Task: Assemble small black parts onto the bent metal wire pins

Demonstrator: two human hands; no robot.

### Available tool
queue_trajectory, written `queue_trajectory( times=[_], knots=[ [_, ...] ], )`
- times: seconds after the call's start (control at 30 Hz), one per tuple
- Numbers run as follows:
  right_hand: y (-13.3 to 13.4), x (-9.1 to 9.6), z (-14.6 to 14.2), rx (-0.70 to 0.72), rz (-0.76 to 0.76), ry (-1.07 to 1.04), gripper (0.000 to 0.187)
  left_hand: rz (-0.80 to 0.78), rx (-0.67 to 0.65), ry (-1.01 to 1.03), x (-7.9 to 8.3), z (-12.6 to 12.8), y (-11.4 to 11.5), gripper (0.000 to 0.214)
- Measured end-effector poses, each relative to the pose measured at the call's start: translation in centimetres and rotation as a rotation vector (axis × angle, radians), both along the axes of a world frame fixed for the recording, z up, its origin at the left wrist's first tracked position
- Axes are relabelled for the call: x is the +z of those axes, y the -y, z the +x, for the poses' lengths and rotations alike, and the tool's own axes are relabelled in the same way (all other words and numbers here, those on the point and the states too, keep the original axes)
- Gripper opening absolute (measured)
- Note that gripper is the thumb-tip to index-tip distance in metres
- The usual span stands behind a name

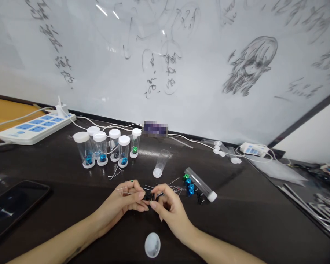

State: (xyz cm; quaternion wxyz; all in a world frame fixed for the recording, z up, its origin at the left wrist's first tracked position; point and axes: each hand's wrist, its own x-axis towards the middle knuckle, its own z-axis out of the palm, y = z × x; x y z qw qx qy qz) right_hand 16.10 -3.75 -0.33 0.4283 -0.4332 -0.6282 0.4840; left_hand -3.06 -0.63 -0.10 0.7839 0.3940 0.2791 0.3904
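Between my two hands is a small black part (150, 197), partly covered by fingers. My left hand (125, 198) is closed on its left end, and a thin metal pin or key sticks out leftward near those fingers. The thumb and forefinger of my right hand (172, 209) pinch the right end. Thin bent metal keys (176, 187) lie just behind my right hand. To its right are several blue parts (190, 187), a green one (186, 177) and small black pieces (200, 198). A white oval dish (152, 245) with tiny dark bits sits in front of my hands.
Several clear tubes with white caps (99, 136) stand at the left, holding coloured parts. One clear tube (162, 159) stands alone mid-table; another (200, 183) lies at the right. A phone (16, 205) and power strip (38, 126) are left. A whiteboard (112, 91) rises behind.
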Motion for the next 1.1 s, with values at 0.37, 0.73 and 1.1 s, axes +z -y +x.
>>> queue_trajectory(
  times=[0.37,0.73,1.1],
  knots=[
    [-0.16,-0.15,0.04,-0.024,0.045,0.003,0.016,-0.002,-0.006,-0.009,0.07,-0.01,-0.10,0.014],
    [-0.03,0.15,-0.06,-0.024,-0.003,0.045,0.024,0.001,0.001,-0.007,0.24,-0.01,0.06,0.016],
    [-0.19,0.09,-0.03,-0.019,-0.003,0.108,0.026,0.013,0.006,-0.022,0.28,0.05,0.08,0.015]
  ],
)
